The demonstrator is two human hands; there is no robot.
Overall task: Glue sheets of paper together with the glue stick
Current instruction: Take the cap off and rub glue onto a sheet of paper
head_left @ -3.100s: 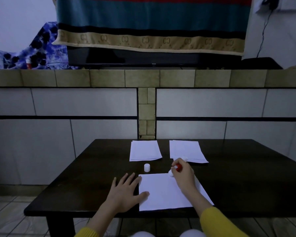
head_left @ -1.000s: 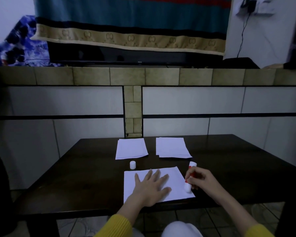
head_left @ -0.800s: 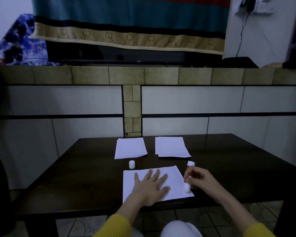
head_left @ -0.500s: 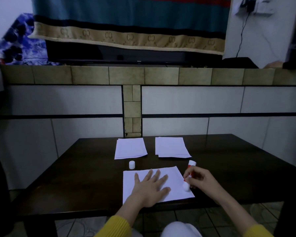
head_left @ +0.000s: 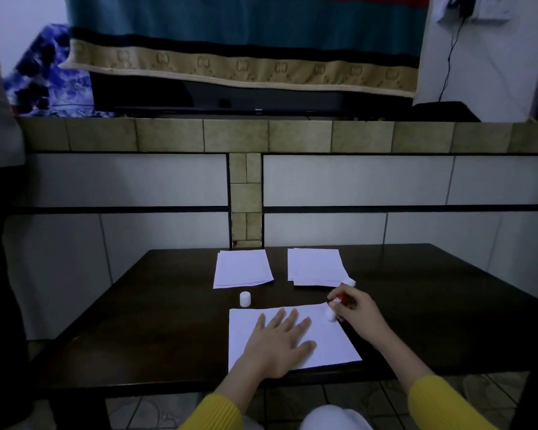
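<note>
A white sheet of paper (head_left: pixel 330 342) lies near the front edge of the dark table (head_left: pixel 156 305). My left hand (head_left: pixel 277 342) lies flat on it, fingers spread, pressing it down. My right hand (head_left: pixel 357 311) grips the red and white glue stick (head_left: pixel 336 302), tilted, with its white tip on the sheet's far right corner. The white cap (head_left: pixel 244 298) stands upright on the table just beyond the sheet.
Two stacks of white paper lie farther back: a left stack (head_left: pixel 241 269) and a right stack (head_left: pixel 316 266). A tiled wall rises behind the table. The table's front edge is close to my body.
My right hand has slid the glue stick along the sheet's right edge, from the near right corner up to the far right corner. My left hand stays flat on the paper.
</note>
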